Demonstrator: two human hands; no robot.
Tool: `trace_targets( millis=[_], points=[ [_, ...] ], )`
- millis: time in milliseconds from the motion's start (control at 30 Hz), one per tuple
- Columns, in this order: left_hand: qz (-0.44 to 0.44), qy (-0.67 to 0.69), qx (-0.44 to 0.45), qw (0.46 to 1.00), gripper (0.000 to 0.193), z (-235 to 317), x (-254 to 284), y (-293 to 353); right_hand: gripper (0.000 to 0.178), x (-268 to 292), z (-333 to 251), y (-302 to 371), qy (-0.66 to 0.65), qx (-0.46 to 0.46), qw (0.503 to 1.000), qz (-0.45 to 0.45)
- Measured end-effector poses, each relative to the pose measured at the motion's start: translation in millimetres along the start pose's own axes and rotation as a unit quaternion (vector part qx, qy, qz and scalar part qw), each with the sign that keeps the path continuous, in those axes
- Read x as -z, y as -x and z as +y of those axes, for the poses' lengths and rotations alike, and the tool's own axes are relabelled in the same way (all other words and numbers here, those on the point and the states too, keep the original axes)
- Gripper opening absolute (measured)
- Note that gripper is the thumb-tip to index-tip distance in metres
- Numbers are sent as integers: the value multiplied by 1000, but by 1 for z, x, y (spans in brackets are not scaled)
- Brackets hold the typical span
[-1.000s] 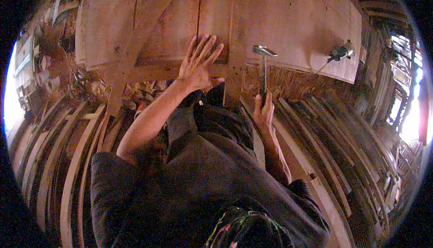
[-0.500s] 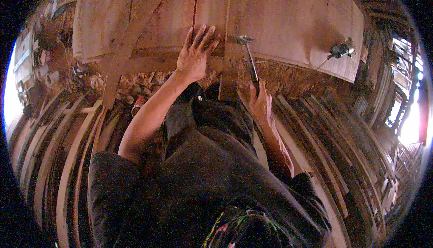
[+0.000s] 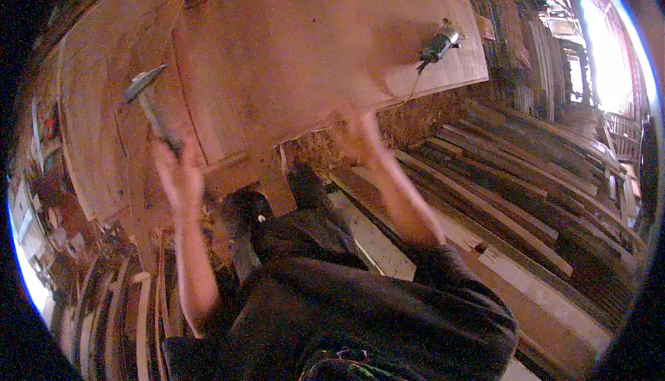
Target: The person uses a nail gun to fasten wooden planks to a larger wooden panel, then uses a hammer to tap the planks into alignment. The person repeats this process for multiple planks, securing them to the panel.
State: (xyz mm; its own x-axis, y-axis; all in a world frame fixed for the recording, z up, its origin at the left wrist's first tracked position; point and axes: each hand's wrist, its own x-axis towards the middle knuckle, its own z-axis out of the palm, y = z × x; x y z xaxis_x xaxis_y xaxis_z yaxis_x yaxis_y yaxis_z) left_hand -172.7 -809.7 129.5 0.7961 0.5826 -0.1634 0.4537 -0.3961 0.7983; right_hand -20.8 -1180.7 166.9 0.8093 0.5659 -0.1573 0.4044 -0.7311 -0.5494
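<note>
My left hand is closed around the handle of a hammer, whose metal head is raised over the left part of a wide wooden panel. Close to the panel's near edge is my right hand, smeared by motion. Its fingers are too blurred to make out, and I cannot tell whether it touches the wood. A dark line, perhaps a joint, runs along the panel to the right of the hammer.
A dark corded power tool lies on the panel's right part. Long wooden boards are spread over the ground at the right, with more strips at the lower left. Shavings lie beneath the panel's near edge.
The hammer has passed from my right hand to my left. My left hand has come off the panel's middle and moved left; my right hand has shifted toward the near edge. The view has turned.
</note>
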Motion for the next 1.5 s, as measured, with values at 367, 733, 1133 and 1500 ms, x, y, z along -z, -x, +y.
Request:
trace_targets(
  millis=[367,733,1133,1500],
  points=[
    [103,-246,-49,963,65,-214,158,-162,100,205,367,-110,467,-184,864,48],
    [153,-188,-42,969,55,-12,32,-60,153,294,449,-173,565,-128,750,-318],
    [57,-120,48,990,40,17,-82,49,117,289,419,-170,433,7,819,-376],
    [6,3,-140,990,28,99,-178,29,81,276,350,-42,516,18,841,-160]
  ],
)
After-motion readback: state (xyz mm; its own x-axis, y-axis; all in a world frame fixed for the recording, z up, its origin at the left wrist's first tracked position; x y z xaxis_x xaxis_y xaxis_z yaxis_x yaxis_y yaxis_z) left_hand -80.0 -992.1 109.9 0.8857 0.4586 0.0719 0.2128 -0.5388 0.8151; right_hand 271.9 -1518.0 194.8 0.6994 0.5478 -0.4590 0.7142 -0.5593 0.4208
